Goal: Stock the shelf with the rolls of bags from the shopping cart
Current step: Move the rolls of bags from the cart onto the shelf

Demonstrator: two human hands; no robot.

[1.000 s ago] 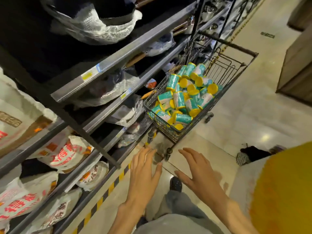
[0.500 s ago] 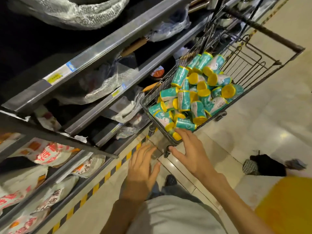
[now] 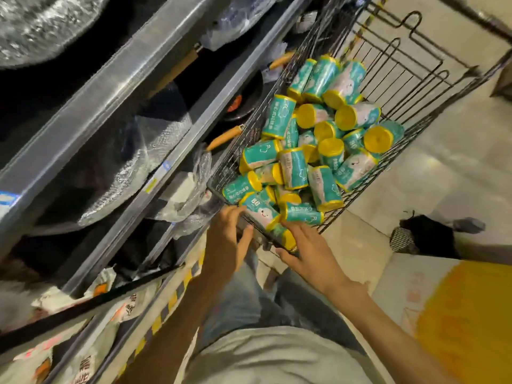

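Pale glossy tile makes up the floor [image 3: 448,173], running from 12 o'clock down the right side, with a yellow-and-black striped line [image 3: 166,309] along the foot of the shelving. Grey metal shelves [image 3: 116,87] fill the frame from 7 to 11 o'clock, holding plastic-wrapped goods, wooden-handled pans and printed white sacks lower down. A dark bundle [image 3: 424,236] lies on the floor at 3 o'clock, and a yellow-and-white sack [image 3: 457,322] sits at 4 o'clock.

At 1 o'clock a black wire shopping cart [image 3: 415,79] stands just beside the shelves. Heaped in its near end are the rolls of bags [image 3: 321,151], teal-wrapped with yellow ends, lying at all angles.

Both hands meet the cart's near corner. The left hand [image 3: 225,236] has its fingers fairly straight, fingertips touching the cart rim beside the nearest roll, gripping nothing. The right hand [image 3: 310,250] is spread, fingers extended onto the rolls at the near edge; whether it has closed round one I cannot tell.
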